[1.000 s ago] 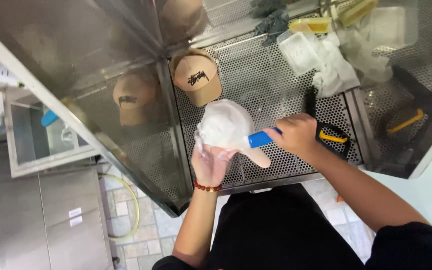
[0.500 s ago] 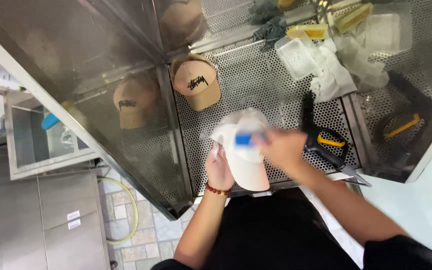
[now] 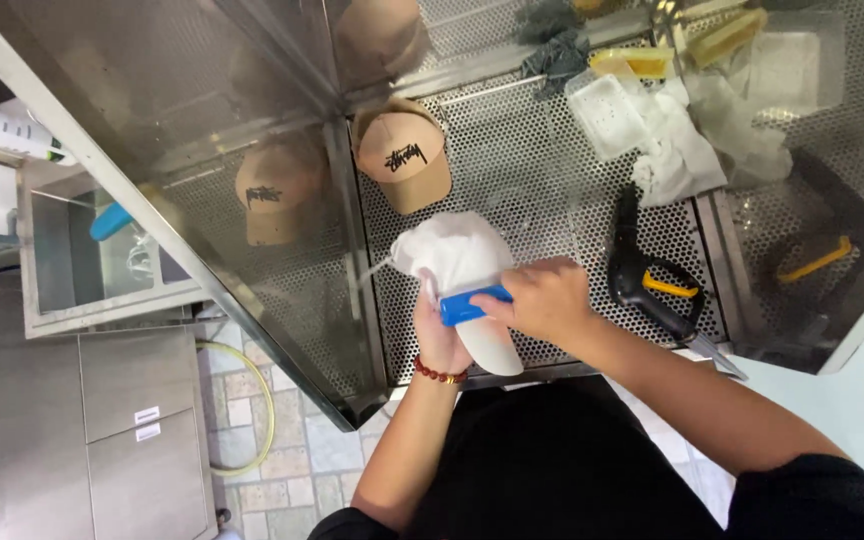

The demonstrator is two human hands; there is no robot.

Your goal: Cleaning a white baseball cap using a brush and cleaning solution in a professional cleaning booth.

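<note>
A white cap rests over my left hand, which holds it from beneath above the perforated steel worktop. My right hand grips a blue-handled brush and presses it across the front of the white cap. The brush's bristles are hidden against the fabric. A red bead bracelet sits on my left wrist.
A tan cap with black lettering lies further back, mirrored in the steel side panel. A black spray gun with yellow trigger lies right of my hands. White cloths, a clear tray and sponges sit at the back.
My right hand moved the blue brush from the right of the cap onto its top, then down across its front. The white cap has turned in my left hand.
</note>
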